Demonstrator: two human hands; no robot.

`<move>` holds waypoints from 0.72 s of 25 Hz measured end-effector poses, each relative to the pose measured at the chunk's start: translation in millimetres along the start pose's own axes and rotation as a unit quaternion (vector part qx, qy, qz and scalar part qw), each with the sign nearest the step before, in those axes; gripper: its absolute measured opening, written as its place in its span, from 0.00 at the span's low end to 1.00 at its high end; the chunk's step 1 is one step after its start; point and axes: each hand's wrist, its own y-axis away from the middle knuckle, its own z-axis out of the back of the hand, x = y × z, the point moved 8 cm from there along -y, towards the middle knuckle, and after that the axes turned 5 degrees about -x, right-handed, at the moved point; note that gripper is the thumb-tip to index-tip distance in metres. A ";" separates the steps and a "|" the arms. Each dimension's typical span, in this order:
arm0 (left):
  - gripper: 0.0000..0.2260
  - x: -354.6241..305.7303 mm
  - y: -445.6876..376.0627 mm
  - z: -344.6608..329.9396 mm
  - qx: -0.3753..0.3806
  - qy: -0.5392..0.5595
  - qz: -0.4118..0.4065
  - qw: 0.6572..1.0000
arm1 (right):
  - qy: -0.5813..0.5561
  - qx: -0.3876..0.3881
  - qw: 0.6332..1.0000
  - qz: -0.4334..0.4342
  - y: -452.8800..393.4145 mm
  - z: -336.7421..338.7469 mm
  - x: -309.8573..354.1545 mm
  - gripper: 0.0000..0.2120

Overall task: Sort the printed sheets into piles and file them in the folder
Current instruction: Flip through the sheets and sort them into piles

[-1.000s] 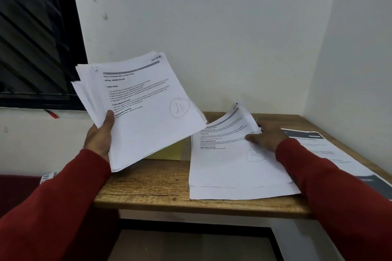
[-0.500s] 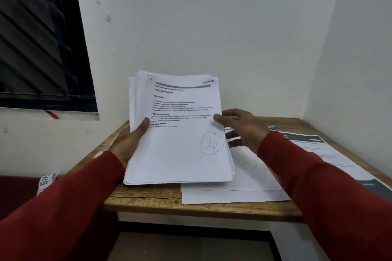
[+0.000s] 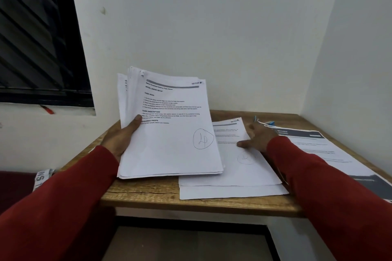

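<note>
Wooden table [image 3: 148, 192] in a white-walled corner, carrying the sorted paper. We are gripping a thick stack of printed sheets [image 3: 169, 133] in our left hand [image 3: 121, 140], thumb lying across the top page and fingers hidden beneath it; the stack is tilting up above the table's left half, its top page showing printed headings and a circled pen mark near the lower right corner. Our right hand [image 3: 257, 139] is resting flat, fingers spread and relaxed, on a low pile of sheets [image 3: 233, 178] lying just right of the held stack. A dark-headed printed sheet [image 3: 318, 148] is lying further right, near the wall. We are wearing red sleeves [image 3: 331, 197]. A dark window [image 3: 38, 34] is showing at upper left.
</note>
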 end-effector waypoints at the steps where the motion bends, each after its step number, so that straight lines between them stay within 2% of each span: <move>1: 0.20 0.4 -0.5 -0.8 0.001 0.002 0.000 1.000 | -0.054 -0.013 0.998 -0.020 -4.2 2.5 -5.8 0.33; 3: 0.21 -0.4 -2.5 1.2 -0.004 0.002 -0.007 1.000 | -0.129 -0.051 0.989 -0.050 -15.0 5.2 -19.8 0.28; 5: 0.26 -0.5 -3.8 5.3 -0.005 0.000 -0.008 1.000 | -0.172 -0.101 0.979 -0.050 -25.7 14.6 -30.1 0.16; 7: 0.30 1.1 -5.6 7.4 -0.001 0.003 -0.005 1.000 | -0.209 -0.217 0.952 -0.053 -25.6 48.4 -38.0 0.11; 9: 0.27 2.2 -7.9 7.2 0.000 0.008 -0.007 1.000 | -0.264 -0.377 0.883 -0.088 -12.6 96.6 -61.1 0.11; 11: 0.22 3.1 -9.3 6.0 -0.003 0.011 -0.009 1.000 | -0.351 -0.481 0.793 -0.126 4.5 132.7 -88.3 0.10; 12: 0.21 3.7 -9.8 5.0 -0.004 0.011 -0.010 1.000 | -0.404 -0.481 0.768 -0.127 7.2 140.8 -94.7 0.07; 13: 0.21 4.0 -9.8 3.9 -0.004 0.013 -0.010 1.000 | -0.435 -0.457 0.766 -0.126 0.3 142.7 -100.8 0.07; 15: 0.20 3.6 -8.5 0.9 0.003 0.015 -0.010 1.000 | -0.428 -0.340 0.828 -0.122 -7.9 131.2 -84.8 0.14; 16: 0.20 3.8 -8.3 0.6 0.005 0.015 -0.010 1.000 | -0.452 -0.271 0.844 -0.101 -7.2 117.1 -67.1 0.14; 18: 0.21 3.3 -7.1 0.9 0.006 0.009 -0.010 1.000 | -0.562 -0.144 0.814 -0.033 3.2 84.3 -20.5 0.08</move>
